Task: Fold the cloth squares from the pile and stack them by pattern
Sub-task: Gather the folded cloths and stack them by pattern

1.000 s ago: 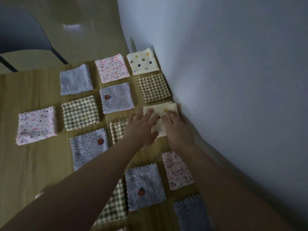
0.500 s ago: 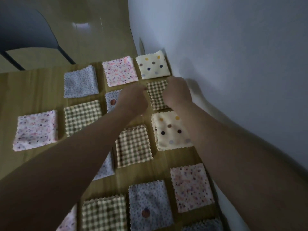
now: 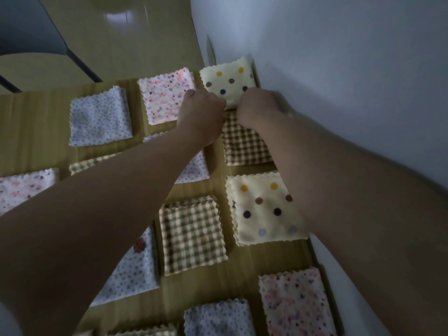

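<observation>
- I count two cream polka-dot squares: the far polka-dot square (image 3: pixel 228 80) in the back corner of the table (image 3: pixel 31 132), and the near polka-dot square (image 3: pixel 265 210) beside my right forearm.
- Four checked squares (image 3: pixel 192 235) are in view. One lies just in front of the far polka-dot square, one is mid-table, one is half hidden behind my left arm, and one is cut off by the bottom edge of the view.
- There are three pink floral squares (image 3: pixel 167 97): one at the back, one at the left edge of the view, and one at the near right.
- There are four blue speckled squares (image 3: pixel 99 117). Two of them lie partly under my left forearm.
- My left hand (image 3: pixel 202 115) is clenched, thumb on top, and grasps the near left corner of the far polka-dot square.
- My right hand (image 3: pixel 258 110) is curled the same way and grasps the near right part of that edge. A short stretch of cloth shows between the two fists.
- Both arms reach far forward over the rows, the right one running along the wall (image 3: pixel 339 69).
- The far polka-dot square sits tight against the wall on its right and close to the table's back edge. The pink floral square at the back lies just beside it on the left.
- Narrow strips of bare table separate the squares. The widest bare stretch is at the far left.
- A dark chair (image 3: pixel 26 25) stands beyond the table at the upper left.
</observation>
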The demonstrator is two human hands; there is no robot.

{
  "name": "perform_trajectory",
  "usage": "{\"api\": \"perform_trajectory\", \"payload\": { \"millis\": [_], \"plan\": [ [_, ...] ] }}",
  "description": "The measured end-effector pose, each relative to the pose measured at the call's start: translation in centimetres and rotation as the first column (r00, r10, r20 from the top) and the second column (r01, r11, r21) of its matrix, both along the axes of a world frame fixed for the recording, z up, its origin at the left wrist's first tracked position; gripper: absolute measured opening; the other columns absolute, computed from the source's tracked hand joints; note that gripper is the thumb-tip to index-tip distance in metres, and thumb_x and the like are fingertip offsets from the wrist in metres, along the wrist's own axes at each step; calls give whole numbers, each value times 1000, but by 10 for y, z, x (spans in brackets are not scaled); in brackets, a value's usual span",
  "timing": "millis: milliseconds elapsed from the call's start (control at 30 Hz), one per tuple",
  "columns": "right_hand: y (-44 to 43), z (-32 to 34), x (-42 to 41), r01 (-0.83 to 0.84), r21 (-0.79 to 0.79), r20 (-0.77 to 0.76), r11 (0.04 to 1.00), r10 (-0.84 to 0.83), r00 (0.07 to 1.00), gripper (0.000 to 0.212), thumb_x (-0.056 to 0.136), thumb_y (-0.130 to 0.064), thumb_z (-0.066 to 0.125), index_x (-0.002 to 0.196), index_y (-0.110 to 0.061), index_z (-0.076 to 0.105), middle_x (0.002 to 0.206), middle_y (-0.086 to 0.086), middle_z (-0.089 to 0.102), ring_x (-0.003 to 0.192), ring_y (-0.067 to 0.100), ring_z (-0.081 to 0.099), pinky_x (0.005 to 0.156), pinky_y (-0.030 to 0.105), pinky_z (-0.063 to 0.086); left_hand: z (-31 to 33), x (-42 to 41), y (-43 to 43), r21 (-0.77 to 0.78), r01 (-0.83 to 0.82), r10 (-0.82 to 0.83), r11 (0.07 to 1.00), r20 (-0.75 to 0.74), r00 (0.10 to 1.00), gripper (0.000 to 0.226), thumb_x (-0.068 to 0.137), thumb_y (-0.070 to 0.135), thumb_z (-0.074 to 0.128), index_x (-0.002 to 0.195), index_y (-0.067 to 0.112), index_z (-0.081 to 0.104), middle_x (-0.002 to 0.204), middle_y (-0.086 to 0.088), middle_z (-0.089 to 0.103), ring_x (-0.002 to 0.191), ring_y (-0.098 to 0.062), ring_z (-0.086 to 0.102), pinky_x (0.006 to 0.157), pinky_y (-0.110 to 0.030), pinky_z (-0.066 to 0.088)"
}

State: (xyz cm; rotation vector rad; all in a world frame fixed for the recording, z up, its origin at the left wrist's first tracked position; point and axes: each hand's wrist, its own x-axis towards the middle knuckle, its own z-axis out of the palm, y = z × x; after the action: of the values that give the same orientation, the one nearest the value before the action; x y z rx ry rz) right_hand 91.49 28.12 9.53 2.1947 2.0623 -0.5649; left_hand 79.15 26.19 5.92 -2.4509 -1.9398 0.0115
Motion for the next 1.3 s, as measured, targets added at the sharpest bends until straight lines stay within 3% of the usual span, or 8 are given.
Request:
{"api": "perform_trajectory", "payload": {
  "millis": [300,433,567,700,900,1034,1134,1300],
  "plan": [
    [5,11,3,30,263,-90,964,-6,996,31,99,-20,53,125,-9,65,132,8,59,122,23,54,92,21,35,3,4,9,-8,-148,147,989,171,974,45,96,54,51,114,18,70,107,-10,66,116,-33,52,100,-46,35],
    [-8,37,0,82,387,-278,918,32,960,25,97,-20,56,100,-8,78,104,5,75,101,17,67,75,16,36,19,6,-1,8,-229,219,973,271,938,26,93,31,55,111,15,65,116,-10,61,115,-32,51,96,-45,39],
    [-38,69,-2,220,496,-479,840,54,876,19,92,-20,64,95,-11,81,94,2,77,92,14,68,86,22,50,46,1,-26,1,-297,257,955,494,830,14,94,15,53,103,9,62,114,-11,58,109,-31,53,71,-39,41],
    [-81,99,7,340,490,-556,802,-12,831,18,89,-16,65,97,-16,82,98,-3,76,91,8,68,76,4,41,74,-6,-73,73,-307,199,949,617,761,15,96,25,59,105,15,66,112,-2,62,98,-23,58,68,-34,42],
    [-163,129,36,348,404,-543,846,-84,835,29,88,-6,57,104,-17,79,125,-4,67,118,11,59,105,23,43,113,-11,-154,-76,-189,171,979,809,562,12,97,27,65,107,19,66,92,8,69,65,1,64,62,-17,43],
    [-218,147,53,367,279,-589,887,-144,795,32,92,-5,54,97,-23,80,107,-7,75,91,5,67,75,8,50,130,-7,-195,-271,-37,265,962,890,371,5,100,20,62,104,19,60,98,-4,73,70,-10,74,67,-38,62],
    [-246,149,63,383,259,-566,887,-182,804,27,96,-10,55,99,-19,79,99,-7,74,78,1,64,61,4,44,138,0,-214,-328,-4,301,945,863,405,10,97,17,64,106,21,61,99,0,71,83,-20,72,69,-41,61],
    [-275,132,76,305,275,-484,912,-143,863,24,96,-8,57,108,-12,78,111,3,75,92,12,66,84,19,53,126,4,-229,-283,149,157,947,817,555,24,91,3,63,100,24,60,125,1,66,110,-21,66,91,-44,56]
  ]
}}
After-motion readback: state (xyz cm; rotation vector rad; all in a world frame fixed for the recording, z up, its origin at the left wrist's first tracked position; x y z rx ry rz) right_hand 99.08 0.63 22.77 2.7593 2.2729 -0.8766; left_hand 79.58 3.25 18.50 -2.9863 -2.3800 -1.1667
